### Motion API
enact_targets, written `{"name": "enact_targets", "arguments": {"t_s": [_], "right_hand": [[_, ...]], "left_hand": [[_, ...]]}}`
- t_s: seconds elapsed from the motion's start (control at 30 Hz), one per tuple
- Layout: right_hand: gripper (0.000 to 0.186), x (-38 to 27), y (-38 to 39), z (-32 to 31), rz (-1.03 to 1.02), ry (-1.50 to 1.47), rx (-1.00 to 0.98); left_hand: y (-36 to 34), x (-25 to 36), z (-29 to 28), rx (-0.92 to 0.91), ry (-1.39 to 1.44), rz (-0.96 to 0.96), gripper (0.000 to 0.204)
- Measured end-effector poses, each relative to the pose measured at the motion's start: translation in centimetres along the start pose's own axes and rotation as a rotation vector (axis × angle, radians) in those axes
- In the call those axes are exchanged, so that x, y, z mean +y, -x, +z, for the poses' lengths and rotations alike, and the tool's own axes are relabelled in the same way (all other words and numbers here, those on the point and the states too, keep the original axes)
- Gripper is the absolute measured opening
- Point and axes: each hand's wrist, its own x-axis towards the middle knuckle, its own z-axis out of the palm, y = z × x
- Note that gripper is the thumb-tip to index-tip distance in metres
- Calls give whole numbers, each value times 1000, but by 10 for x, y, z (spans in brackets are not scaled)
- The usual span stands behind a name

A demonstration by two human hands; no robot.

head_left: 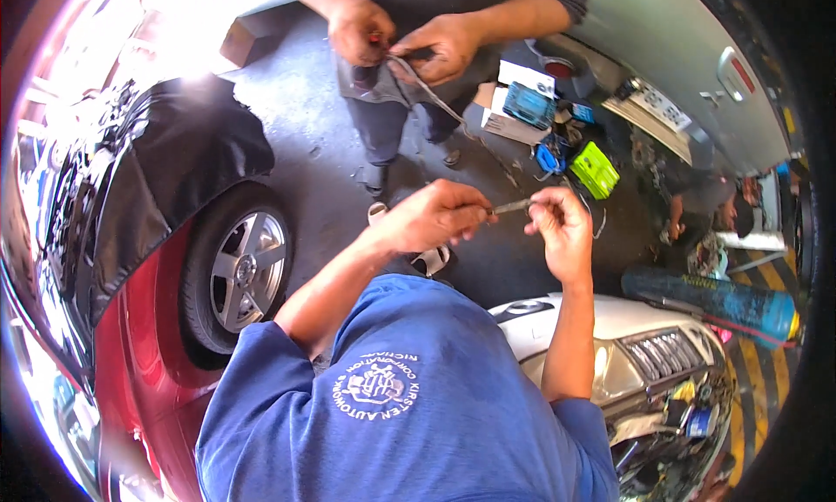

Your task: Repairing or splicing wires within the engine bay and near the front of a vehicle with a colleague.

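Observation:
My left hand (440, 216) is closed around one end of a thin, stiff-looking greyish piece of cable (509, 208). My right hand (557, 223) pinches it a short way to the right, with thin wire trailing beside that hand. Above, a co-worker's left and right hands (361, 32) (435, 49) grip a pale cord (427, 88) and a small item with red on it, too small to make out. That cord runs down toward my hands.
A red car (148, 328) with a black cover (170, 154) and alloy wheel (248, 267) is at left. A white car front (627, 363) is lower right. Boxes (514, 128), a green case (594, 168), a blue-black cylinder (714, 302) and another person (710, 206) are at right.

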Motion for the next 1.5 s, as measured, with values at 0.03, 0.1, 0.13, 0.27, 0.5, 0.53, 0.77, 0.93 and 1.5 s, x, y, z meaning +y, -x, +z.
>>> {"name": "enact_targets", "arguments": {"t_s": [0.03,0.1,0.13,0.27,0.5,0.53,0.77,0.93,1.5], "right_hand": [[9,0,-2,-6,-22,-30,35],[9,1,-11,-18,-86,1,103],[9,2,-16,-21,-99,-17,123],[9,7,-44,-27,-177,-76,189],[8,22,-68,3,-85,-203,224],[10,24,-65,9,-59,-182,213],[22,5,-11,44,267,-208,87],[32,-21,12,52,-6,-105,7],[21,-33,9,42,141,-37,-284]], "left_hand": [[2,1,-2,-30,28,34,25],[8,1,-8,-14,-12,102,25],[11,2,-13,-14,-27,102,25],[26,-2,-25,-27,175,79,24],[40,-11,-15,-7,714,16,29],[41,-11,-13,10,721,18,30],[39,-9,-9,69,655,24,26],[35,-4,-11,86,451,-14,25],[31,7,1,302,132,94,21]]}}
